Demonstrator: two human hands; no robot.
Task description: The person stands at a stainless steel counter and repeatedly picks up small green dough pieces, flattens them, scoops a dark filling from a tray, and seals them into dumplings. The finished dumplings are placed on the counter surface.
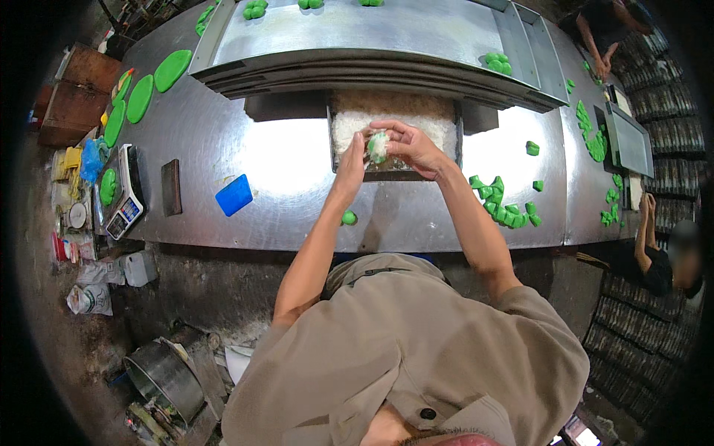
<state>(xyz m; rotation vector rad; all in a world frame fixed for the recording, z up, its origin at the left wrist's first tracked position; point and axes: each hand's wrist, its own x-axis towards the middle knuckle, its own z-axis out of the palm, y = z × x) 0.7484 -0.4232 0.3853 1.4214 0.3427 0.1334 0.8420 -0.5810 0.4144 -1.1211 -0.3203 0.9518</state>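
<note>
Between my two hands is a small green dough piece (377,148) covered with white shreds. My left hand (355,159) cups it from the left, and the fingers of my right hand (415,146) close on it from the other side. Both hands are above a rectangular tray (458,139) holding a loose white shredded filling (401,114). Part of the tray lies hidden beneath my hands and under the stacked metal trays. A round green dough ball (349,217) rests on the steel table (295,214) beside my left forearm. Cut green dough pieces (505,212) lie right of my right forearm.
Stacked metal trays (357,42) stand at the back, the top one holding green dough clusters (497,63). Leftward are a blue scraper (234,195), a dark block (171,187), a digital scale (126,206) and flat dough sheets (140,98). Two people work at right, one with raised hands (647,204).
</note>
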